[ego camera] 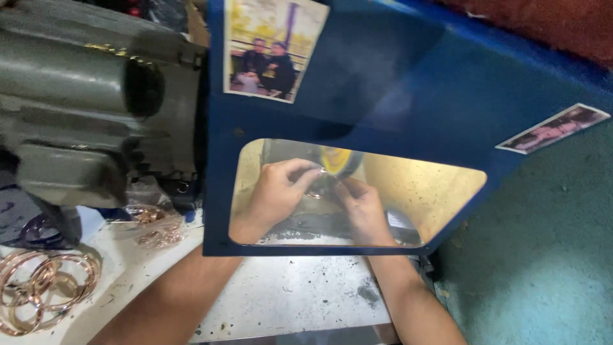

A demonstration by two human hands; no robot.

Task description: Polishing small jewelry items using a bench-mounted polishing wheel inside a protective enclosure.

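Seen through the clear window of the blue metal guard (pixel 408 96), the left hand (pixel 276 191) and right hand (pixel 363 206) meet, both pinching a thin, shiny metal ring (pixel 317 182) between their fingertips; which way its axis points cannot be told through the glare. Just at 12 o'clock of the ring sits a yellowish polishing wheel (pixel 337 160). On the speckled white counter (pixel 287 294), at 8 o'clock and well apart, lies a heap of copper-coloured metal bangles (pixel 45 281), with the grey motor housing (pixel 76 108) at 10 o'clock.
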